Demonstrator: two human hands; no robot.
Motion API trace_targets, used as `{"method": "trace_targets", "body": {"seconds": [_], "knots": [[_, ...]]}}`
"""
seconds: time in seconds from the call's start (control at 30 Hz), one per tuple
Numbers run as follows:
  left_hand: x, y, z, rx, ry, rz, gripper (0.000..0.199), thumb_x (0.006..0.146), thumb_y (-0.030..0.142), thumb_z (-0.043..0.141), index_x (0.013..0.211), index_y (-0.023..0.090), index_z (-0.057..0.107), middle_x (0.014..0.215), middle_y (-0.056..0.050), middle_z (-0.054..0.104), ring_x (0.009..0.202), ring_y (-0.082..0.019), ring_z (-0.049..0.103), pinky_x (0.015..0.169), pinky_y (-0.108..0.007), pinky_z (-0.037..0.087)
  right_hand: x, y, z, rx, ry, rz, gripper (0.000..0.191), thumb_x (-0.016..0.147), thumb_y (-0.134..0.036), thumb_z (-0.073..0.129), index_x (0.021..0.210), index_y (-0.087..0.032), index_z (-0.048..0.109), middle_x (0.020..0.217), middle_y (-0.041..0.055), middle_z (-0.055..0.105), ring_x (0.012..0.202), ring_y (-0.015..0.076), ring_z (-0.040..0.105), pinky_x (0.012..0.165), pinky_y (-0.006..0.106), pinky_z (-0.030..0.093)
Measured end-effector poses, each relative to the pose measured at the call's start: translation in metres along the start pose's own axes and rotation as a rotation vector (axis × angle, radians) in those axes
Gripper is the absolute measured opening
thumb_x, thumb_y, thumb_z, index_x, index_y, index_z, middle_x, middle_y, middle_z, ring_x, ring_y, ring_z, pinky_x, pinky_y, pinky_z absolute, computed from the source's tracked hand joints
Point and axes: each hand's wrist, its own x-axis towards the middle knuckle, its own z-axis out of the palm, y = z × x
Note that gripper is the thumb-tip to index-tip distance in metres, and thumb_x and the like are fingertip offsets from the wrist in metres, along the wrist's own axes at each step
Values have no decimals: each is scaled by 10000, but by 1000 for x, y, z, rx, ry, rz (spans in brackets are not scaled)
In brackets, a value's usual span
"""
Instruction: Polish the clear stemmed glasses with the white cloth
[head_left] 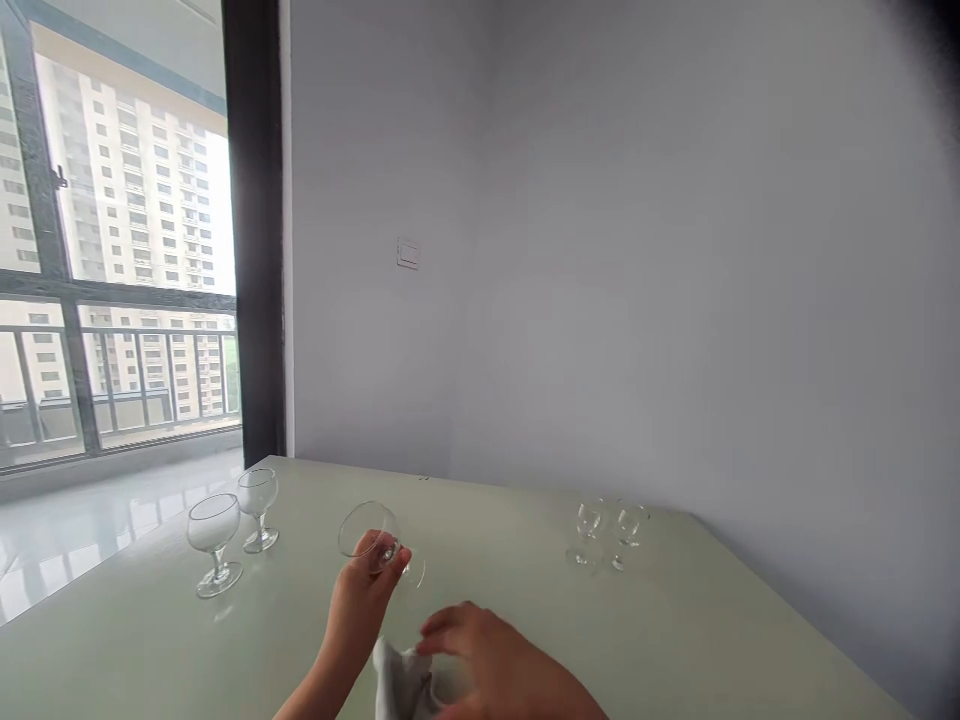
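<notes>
My left hand [361, 590] grips a clear stemmed brandy glass [367, 532], tilted on its side a little above the table, with the fingers around the bowl and stem. My right hand [491, 655] sits just below and to the right of it, closed over a crumpled grey cloth [397, 680] at the bottom edge of the picture. Two upright glasses [214, 530] [258, 506] stand at the left of the pale green table [675, 620]. Two more upright glasses [590, 530] [628, 530] stand towards its far right.
The table's far edge meets a grey wall [600, 250] bearing a small switch plate [408, 253]. Its left edge drops to a shiny tiled floor [90, 530]. A dark-framed window [127, 240] beyond shows a railing and tall apartment blocks.
</notes>
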Motion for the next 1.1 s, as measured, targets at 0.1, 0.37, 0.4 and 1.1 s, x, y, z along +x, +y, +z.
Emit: {"method": "trace_targets", "body": {"seconds": [0.1, 0.37, 0.4, 1.1], "knots": [[-6, -5, 15, -46, -106, -1, 276, 701, 484, 598, 671, 220, 521, 680, 39, 533, 614, -135, 510, 605, -241, 414, 6, 2, 3, 23, 228, 119, 267, 729, -223, 574, 982, -264, 646, 877, 3, 629, 738, 139, 569, 683, 240, 411], [-27, -6, 43, 4, -207, -16, 295, 617, 473, 636, 665, 219, 495, 686, 31, 489, 606, -146, 483, 596, -259, 407, 20, 19, 38, -136, 379, 153, 163, 741, -153, 478, 689, -180, 630, 666, 19, 654, 595, 138, 547, 535, 226, 329], [-27, -7, 43, 48, -210, 5, 313, 606, 481, 642, 668, 222, 479, 657, 45, 462, 569, -132, 438, 568, -250, 378, 20, 21, 36, -125, 384, 150, 155, 738, -162, 484, 688, -186, 629, 661, 14, 660, 593, 139, 555, 534, 223, 331], [-39, -49, 73, 599, -515, 45, 324, 778, 448, 366, 542, 232, 314, 528, 33, 393, 515, -147, 364, 524, -261, 201, -109, 253, -144, -312, 822, 1031, 242, 821, -309, 437, 788, -175, 636, 859, 123, 688, 802, 258, 640, 674, 338, 445]]}}
